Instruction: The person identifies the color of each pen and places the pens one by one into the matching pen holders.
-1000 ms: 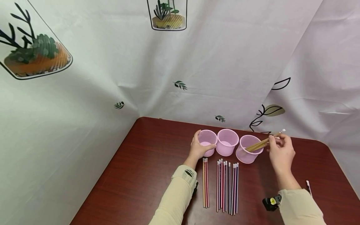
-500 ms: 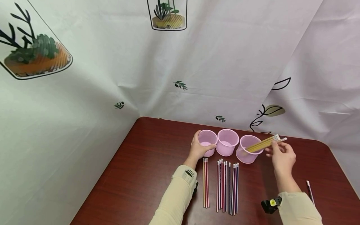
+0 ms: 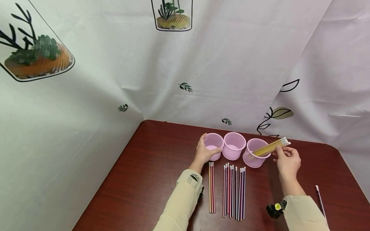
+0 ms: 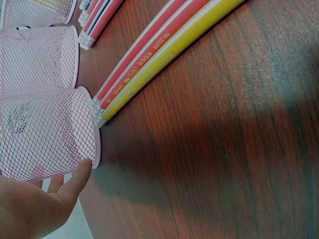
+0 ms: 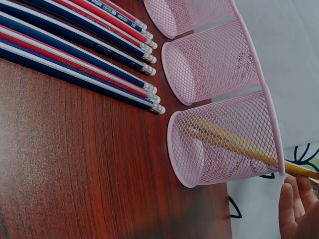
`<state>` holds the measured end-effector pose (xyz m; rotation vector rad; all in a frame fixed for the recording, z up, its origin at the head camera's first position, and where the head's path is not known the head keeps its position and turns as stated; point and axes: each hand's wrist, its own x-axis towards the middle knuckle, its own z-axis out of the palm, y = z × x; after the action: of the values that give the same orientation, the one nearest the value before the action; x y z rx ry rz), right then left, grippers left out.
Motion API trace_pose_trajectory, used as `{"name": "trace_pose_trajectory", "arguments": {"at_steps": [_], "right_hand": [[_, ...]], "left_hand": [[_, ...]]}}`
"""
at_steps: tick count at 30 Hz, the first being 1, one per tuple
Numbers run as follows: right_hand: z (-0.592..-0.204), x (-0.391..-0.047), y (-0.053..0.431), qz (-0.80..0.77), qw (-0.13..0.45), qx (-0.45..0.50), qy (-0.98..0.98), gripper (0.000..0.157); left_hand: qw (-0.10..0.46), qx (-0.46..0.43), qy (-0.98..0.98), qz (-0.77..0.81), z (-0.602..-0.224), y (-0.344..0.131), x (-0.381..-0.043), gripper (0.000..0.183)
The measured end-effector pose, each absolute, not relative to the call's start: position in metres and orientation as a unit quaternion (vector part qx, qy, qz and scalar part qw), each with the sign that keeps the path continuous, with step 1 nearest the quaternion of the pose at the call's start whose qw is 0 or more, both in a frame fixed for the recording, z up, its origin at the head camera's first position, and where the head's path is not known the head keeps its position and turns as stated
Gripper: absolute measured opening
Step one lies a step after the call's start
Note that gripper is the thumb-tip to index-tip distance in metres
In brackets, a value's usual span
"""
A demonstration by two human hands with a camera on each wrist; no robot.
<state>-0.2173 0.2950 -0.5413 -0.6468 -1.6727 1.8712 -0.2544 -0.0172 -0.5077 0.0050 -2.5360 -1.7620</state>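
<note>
My left hand (image 3: pixel 204 153) grips the leftmost pink mesh cup (image 4: pixel 55 134), thumb against its near side and fingers around the far side. Several yellow pencils (image 3: pixel 267 149) lean over the right rim of the rightmost pink mesh cup (image 5: pixel 229 144), white eraser ends up. Just right of that cup, my right hand (image 3: pixel 289 162) has its fingertips against the underside of these pencils. In the right wrist view its fingers look fairly straight, and the pencils' upper ends run out of frame. Between the two stands the middle pink mesh cup (image 3: pixel 233 146).
Near the left cup lie a yellow and two red striped pencils (image 3: pixel 212 187). Right of them is a row of several red and dark blue pencils (image 3: pixel 233 192). One dark pencil (image 3: pixel 320 202) lies near the right forearm. A patterned white cloth (image 3: pixel 202 64) hangs behind the table (image 3: pixel 130 179).
The yellow pencils, first bunched in my right hand, now spread along the cup's rim. That hand has loosened and shifted slightly left and down. My left hand has stayed on its cup.
</note>
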Motion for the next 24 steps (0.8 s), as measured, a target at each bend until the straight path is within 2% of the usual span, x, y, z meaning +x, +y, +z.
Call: {"name": "trace_pose_trajectory", "arguments": {"at_steps": [4, 8, 18, 21, 24], "right_hand": [[-0.490, -0.196, 0.263, 0.666, 0.250, -0.275, -0.647, 0.019], [-0.463, -0.185, 0.245, 0.665, 0.234, -0.287, -0.649, 0.017], [-0.465, -0.184, 0.245, 0.660, 0.214, -0.304, -0.653, 0.019], [-0.466, -0.183, 0.244, 0.664, 0.229, -0.305, -0.643, 0.021], [-0.466, -0.182, 0.240, 0.643, 0.267, -0.309, -0.648, 0.023]], "left_hand": [[0.029, 0.000, -0.820, -0.571, -0.508, -0.017, -0.254, 0.098], [0.045, -0.006, -0.827, -0.560, -0.510, -0.017, -0.254, 0.096], [0.024, 0.006, -0.821, -0.570, -0.509, -0.017, -0.256, 0.098], [0.026, 0.002, -0.820, -0.572, -0.509, -0.017, -0.255, 0.097], [0.023, -0.004, -0.818, -0.574, -0.508, -0.018, -0.255, 0.096]]}}
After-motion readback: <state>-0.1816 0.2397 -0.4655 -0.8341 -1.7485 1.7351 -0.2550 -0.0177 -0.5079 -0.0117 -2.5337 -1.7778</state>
